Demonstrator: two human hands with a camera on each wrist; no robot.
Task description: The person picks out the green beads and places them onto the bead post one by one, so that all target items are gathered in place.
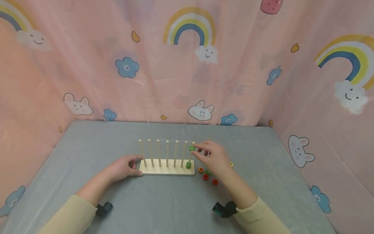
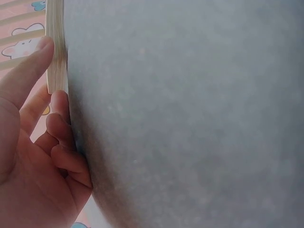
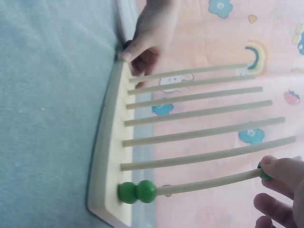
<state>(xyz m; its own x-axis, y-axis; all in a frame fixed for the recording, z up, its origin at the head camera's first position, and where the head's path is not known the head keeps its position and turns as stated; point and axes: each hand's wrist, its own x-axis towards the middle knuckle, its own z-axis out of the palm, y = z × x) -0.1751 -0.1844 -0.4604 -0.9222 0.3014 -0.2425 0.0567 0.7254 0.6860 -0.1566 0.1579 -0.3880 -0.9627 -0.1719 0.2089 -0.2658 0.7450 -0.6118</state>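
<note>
A pale wooden peg board (image 1: 166,169) with a row of several upright pegs stands on the table. My left hand (image 1: 122,168) holds the board's left end, thumb on the near side and fingers behind it. At the rightmost peg, my right hand (image 1: 214,159) pinches a green bead (image 1: 191,148) between thumb and finger. That bead is threaded on the peg just below its tip. Two green beads (image 3: 137,191) sit stacked at the foot of this same peg, as the right wrist view shows. The other pegs carry no beads.
Loose beads lie right of the board: an orange bead (image 1: 200,170), a green bead (image 1: 207,172), a red bead (image 1: 205,177) and another red bead (image 1: 215,182). A yellow bead (image 1: 231,164) is partly hidden behind the right forearm. A patterned pink curtain (image 1: 175,81) surrounds the grey table (image 1: 163,204).
</note>
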